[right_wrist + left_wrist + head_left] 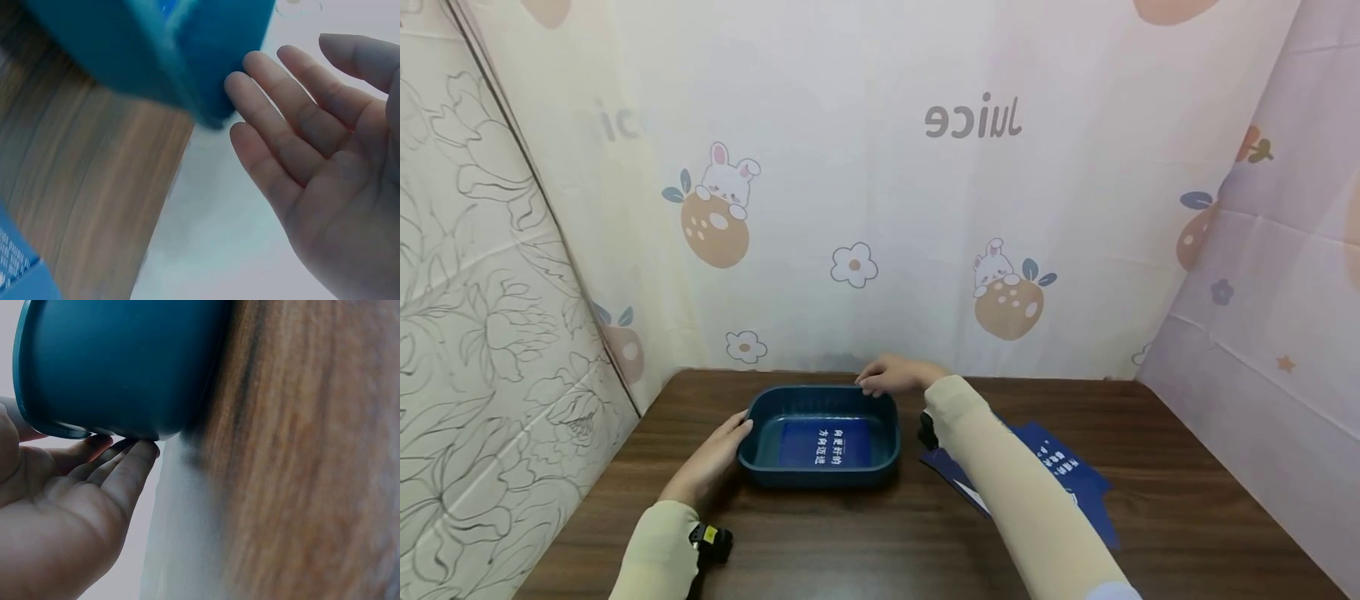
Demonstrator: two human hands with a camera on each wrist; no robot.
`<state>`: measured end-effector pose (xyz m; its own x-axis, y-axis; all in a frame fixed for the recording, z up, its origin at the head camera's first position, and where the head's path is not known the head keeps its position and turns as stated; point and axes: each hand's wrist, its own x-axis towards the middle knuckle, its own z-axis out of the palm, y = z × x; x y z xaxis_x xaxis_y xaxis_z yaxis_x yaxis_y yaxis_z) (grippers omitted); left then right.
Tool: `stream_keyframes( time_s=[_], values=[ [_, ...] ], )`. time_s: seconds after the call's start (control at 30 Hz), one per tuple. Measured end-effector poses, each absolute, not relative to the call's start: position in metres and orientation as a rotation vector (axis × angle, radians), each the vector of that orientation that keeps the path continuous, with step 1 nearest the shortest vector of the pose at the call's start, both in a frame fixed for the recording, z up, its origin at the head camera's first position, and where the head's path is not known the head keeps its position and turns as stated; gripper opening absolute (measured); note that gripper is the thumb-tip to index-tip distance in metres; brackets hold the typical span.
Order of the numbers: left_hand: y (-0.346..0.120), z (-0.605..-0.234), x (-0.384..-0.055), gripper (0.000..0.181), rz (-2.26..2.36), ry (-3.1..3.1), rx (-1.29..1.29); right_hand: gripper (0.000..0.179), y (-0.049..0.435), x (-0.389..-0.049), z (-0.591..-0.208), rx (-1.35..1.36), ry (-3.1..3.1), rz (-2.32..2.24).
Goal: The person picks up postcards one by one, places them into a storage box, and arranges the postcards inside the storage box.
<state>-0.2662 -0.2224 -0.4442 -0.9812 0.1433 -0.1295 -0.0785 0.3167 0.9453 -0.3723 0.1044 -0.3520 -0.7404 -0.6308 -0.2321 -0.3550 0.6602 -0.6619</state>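
Observation:
A dark teal plastic basin (820, 477) with rounded corners stands on the wooden table. Flat on its bottom lies a blue card (805, 442) with white Chinese characters. My left hand (711, 454) holds the basin's left side, its thumb at the rim; in the left wrist view the fingers (134, 469) reach along the outer wall. At the far right corner is my right hand (895, 375). The right wrist view shows its fingers (269, 119) extended, fingertips at the basin's outer wall and the thumb apart. Nothing is gripped in its palm.
Several blue printed cards (1056, 454) lie fanned out right of the basin, partly covered by my right forearm. The wooden table (850, 542) ends at the back against a patterned curtain (880, 167). More curtain hangs on both sides.

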Motion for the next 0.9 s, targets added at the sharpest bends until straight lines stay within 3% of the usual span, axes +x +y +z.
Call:
stream_keyframes(
  time_s=[0.9],
  values=[
    [-0.222, -0.445, -0.270, 0.062, 1.707, 2.389, 0.058, 0.034, 0.223, -0.329, -0.351, -0.744, 2.546, -0.765]
  ],
)
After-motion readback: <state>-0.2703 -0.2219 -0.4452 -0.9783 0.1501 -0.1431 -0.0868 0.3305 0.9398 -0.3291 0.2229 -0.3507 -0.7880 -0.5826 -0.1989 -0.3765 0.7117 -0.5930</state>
